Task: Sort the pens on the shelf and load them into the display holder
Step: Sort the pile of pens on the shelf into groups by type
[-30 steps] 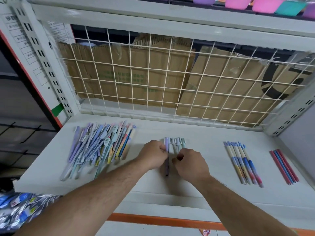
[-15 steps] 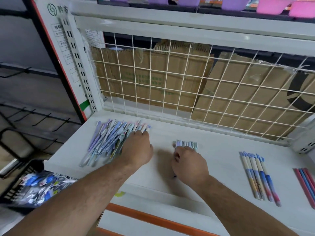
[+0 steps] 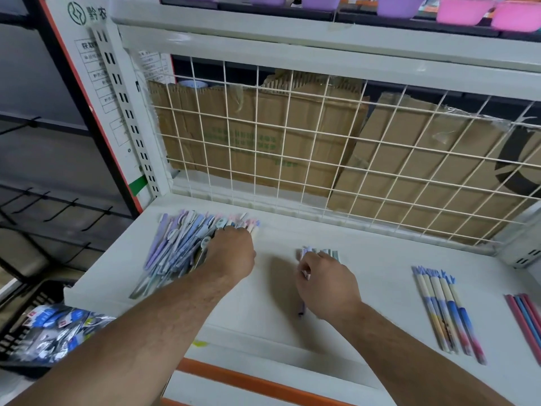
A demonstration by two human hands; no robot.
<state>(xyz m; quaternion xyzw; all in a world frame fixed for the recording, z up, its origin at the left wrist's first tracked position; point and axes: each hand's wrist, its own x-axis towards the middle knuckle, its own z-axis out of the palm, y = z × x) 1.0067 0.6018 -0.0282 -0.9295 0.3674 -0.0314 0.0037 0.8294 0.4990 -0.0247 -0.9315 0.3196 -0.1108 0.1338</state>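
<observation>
We have a single head-worn wide-angle view, looking forward and steeply down from close above the flat white metal shelf. It faces the white wire grid back panel, whose straight lines bow outward toward the edges of our frame.

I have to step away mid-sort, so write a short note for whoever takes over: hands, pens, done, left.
Left hand: palm down on the right edge of the unsorted pen pile; grip hidden.
Right hand: resting on the small middle group, fingers curled over it; what it holds is hidden.
Done: three sorted groups on the shelf: the middle one, the blue-tipped row, and the pink and blue set at far right.
Left: most of the pile is unsorted. No display holder in view, so nothing loaded.
</observation>
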